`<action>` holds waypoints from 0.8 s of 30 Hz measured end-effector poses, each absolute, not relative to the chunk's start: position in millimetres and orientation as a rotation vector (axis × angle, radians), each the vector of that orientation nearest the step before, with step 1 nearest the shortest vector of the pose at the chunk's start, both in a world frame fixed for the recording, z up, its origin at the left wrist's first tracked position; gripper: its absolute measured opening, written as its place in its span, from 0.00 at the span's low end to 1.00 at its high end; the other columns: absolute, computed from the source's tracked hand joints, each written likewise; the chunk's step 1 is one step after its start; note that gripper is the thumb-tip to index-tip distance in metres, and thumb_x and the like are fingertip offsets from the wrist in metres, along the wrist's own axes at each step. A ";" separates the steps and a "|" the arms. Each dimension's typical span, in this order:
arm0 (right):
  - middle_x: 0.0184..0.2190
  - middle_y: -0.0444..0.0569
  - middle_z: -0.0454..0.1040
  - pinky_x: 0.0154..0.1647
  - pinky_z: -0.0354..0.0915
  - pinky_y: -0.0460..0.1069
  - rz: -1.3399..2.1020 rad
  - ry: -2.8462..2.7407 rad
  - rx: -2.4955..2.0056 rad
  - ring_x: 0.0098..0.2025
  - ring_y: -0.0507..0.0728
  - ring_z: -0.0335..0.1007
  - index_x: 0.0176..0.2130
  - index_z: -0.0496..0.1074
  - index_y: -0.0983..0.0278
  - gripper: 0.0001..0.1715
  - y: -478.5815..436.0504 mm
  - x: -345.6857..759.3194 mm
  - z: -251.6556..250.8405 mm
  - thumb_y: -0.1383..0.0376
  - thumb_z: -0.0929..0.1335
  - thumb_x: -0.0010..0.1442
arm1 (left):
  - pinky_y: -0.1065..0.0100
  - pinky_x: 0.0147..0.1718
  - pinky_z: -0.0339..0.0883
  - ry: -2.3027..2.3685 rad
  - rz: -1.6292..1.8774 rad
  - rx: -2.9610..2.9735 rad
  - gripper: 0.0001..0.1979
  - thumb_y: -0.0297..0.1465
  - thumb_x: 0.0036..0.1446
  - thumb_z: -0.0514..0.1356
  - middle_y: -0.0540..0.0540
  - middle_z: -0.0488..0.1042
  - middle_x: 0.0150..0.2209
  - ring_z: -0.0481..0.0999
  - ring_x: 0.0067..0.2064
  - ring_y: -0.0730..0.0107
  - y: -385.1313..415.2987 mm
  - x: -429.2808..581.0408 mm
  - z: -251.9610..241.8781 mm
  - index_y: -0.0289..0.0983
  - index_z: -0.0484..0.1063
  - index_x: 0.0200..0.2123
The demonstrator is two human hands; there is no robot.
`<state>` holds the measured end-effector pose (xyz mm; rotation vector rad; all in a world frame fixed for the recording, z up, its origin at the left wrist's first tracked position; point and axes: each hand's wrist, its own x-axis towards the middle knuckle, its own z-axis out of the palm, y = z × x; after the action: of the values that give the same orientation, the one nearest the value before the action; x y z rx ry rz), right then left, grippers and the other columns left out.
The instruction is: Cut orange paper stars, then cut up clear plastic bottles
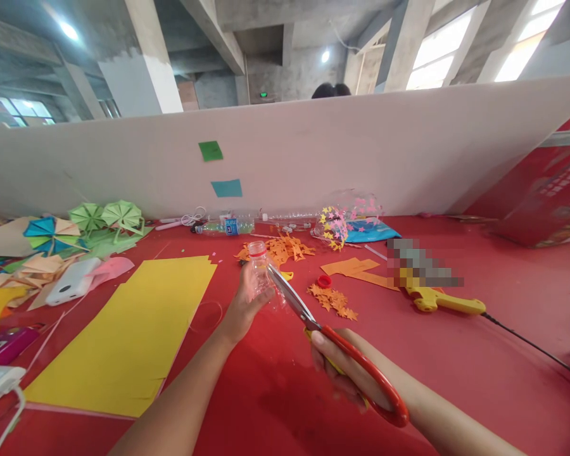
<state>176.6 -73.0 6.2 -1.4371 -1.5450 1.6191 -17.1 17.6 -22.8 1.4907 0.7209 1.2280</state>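
A clear plastic bottle (pixel 258 253) with a red ring at its neck is upright in my left hand (pixel 247 302), whose fingers and thumb wrap round its side. My right hand (pixel 344 367) grips the red-handled scissors (pixel 294 301). Their metal blades point up and left, and the tips are at the bottle's side just below the neck. From this view I cannot tell whether the blades cut into the plastic. Behind and right of the bottle lie orange paper stars (pixel 332 300) and a red cap (pixel 323 282).
Yellow paper sheets (pixel 128 335) lie at left, near a white device (pixel 73 282) and folded paper umbrellas (pixel 52 237). A yellow glue gun (pixel 439 300) with a black cord lies at right. Bottles (pixel 213 227) and a star-covered bottle (pixel 332 227) lie along the white partition (pixel 289 152).
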 end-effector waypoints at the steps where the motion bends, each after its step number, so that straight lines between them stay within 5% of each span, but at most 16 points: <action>1: 0.08 0.34 0.55 0.15 0.54 0.42 1.621 -1.533 -1.409 0.09 0.45 0.50 0.26 0.60 0.63 0.30 -73.0 175.5 4.3 0.40 0.58 0.58 | 0.53 0.58 0.51 0.710 1.209 1.488 0.29 0.40 0.54 0.60 0.43 0.65 0.53 0.61 0.58 0.55 16.5 -15.5 -23.3 0.44 0.55 0.57; 8: 0.09 0.35 0.57 0.14 0.52 0.42 1.613 -1.463 -1.457 0.08 0.45 0.50 0.25 0.60 0.63 0.30 -74.3 170.1 1.7 0.40 0.58 0.58 | 0.54 0.57 0.50 0.625 1.198 1.340 0.30 0.43 0.52 0.61 0.43 0.64 0.55 0.55 0.62 0.52 10.0 -1.0 -28.7 0.43 0.57 0.57; 24: 0.06 0.35 0.54 0.11 0.47 0.42 1.577 -1.511 -1.541 0.08 0.45 0.48 0.21 0.54 0.61 0.32 -77.6 166.3 7.9 0.37 0.58 0.56 | 0.49 0.55 0.52 0.584 1.168 1.286 0.37 0.46 0.48 0.63 0.41 0.65 0.53 0.61 0.58 0.49 18.6 1.7 -42.1 0.46 0.53 0.59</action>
<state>166.3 -77.6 7.9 -1.5413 -1.5109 1.5773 1.7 18.6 -42.1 1.2864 0.5842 1.1677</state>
